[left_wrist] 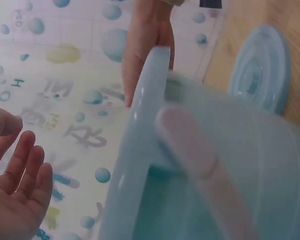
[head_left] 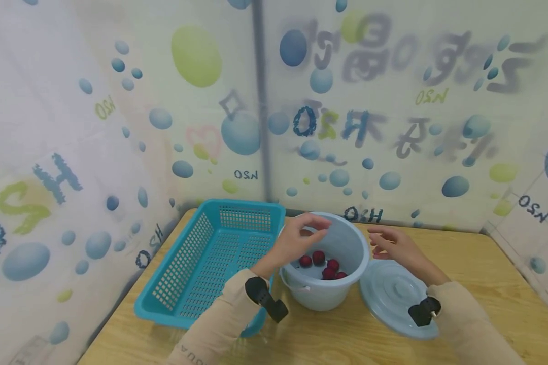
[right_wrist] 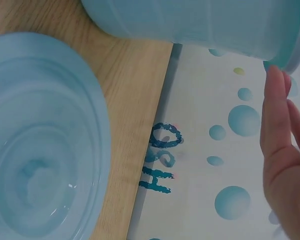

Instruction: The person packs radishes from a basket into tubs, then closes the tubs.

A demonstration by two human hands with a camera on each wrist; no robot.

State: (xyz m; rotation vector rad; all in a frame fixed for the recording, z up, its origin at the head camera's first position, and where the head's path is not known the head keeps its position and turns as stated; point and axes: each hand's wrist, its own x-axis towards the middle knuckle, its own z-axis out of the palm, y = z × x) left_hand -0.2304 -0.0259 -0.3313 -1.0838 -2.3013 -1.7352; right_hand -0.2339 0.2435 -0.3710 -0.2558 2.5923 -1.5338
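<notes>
A light blue lidded-type bucket (head_left: 321,296) stands upright on the table with several dark red round fruits (head_left: 329,272) on its bottom. Over its left side hovers my left hand (head_left: 297,238), fingers loosely bent, thumb apart from them, nothing between. In the left wrist view the same hand (left_wrist: 20,185) is clear of the bucket wall (left_wrist: 250,145). My right hand (head_left: 399,248) is just off the bucket's right rim, its fingers extended and holding nothing. The right wrist view has its fingertips (right_wrist: 276,75) close by the rim; whether they touch, I cannot tell.
Left of the bucket lies a turquoise perforated basket (head_left: 160,318). The round blue lid (head_left: 379,309) rests on the wooden table (head_left: 479,263) at the right, beneath my right forearm. A patterned curtain (head_left: 383,152) hangs behind the table. The bucket's handle (head_left: 297,287) hangs down its front.
</notes>
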